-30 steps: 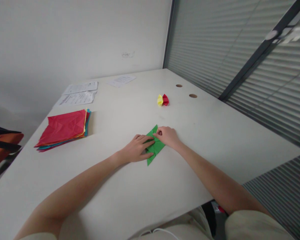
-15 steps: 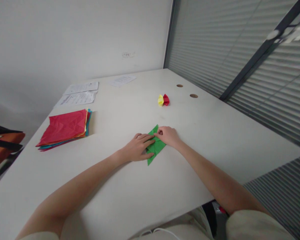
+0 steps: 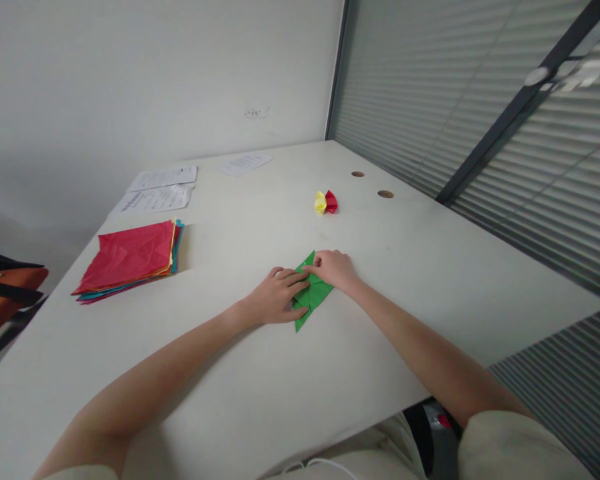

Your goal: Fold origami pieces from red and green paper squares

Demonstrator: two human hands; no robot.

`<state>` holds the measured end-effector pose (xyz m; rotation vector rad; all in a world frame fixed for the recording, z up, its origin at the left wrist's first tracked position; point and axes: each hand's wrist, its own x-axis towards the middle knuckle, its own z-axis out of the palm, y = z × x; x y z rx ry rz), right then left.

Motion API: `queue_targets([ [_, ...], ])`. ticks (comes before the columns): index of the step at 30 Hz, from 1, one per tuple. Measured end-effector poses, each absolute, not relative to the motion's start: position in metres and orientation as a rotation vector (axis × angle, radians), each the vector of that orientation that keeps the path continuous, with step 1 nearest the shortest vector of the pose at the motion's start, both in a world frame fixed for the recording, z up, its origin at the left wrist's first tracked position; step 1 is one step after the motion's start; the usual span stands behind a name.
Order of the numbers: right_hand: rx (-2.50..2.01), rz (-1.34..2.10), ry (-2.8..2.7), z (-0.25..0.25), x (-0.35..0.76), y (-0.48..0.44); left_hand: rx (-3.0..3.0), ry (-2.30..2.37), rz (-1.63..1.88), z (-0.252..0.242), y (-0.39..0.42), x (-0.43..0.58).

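Note:
A folded piece of green paper (image 3: 318,291) lies on the white table in front of me, one pointed corner toward me and another away. My left hand (image 3: 277,297) rests on its left side with fingers stretched out and spread over the paper. At the paper's far right edge, my right hand (image 3: 334,268) has its fingers curled, thumb and index finger pinched at the paper's upper part. Part of the green paper is hidden under the left fingers.
A stack of coloured paper (image 3: 135,257), red on top, lies at the left. Farther back are a small yellow and red folded paper piece (image 3: 326,203) and printed sheets (image 3: 160,188). Two round holes (image 3: 385,194) pierce the table near the blinds (image 3: 410,87) at right.
The right thumb and index finger have shifted slightly left along the green paper's upper part. The left hand stays in place on the paper.

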<state>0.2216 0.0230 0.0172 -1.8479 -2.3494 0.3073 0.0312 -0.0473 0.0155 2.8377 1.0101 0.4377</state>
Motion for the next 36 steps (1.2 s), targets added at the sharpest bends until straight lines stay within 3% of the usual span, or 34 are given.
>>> queue_targets([
  [8,-1.880,0.182,-2.346,0.020,0.213,0.044,2.851,1.041,0.453,0.012,-0.048,0.031],
  [16,-1.655,0.585,-2.403,0.036,0.236,0.032,2.831,1.148,0.480,0.013,-0.053,0.031],
  [23,-1.812,0.388,-2.436,0.028,0.233,0.014,2.803,1.096,0.517,0.013,-0.052,0.030],
  [36,-1.938,0.515,-2.357,0.031,0.248,0.016,2.847,1.174,0.440,0.014,-0.053,0.031],
])
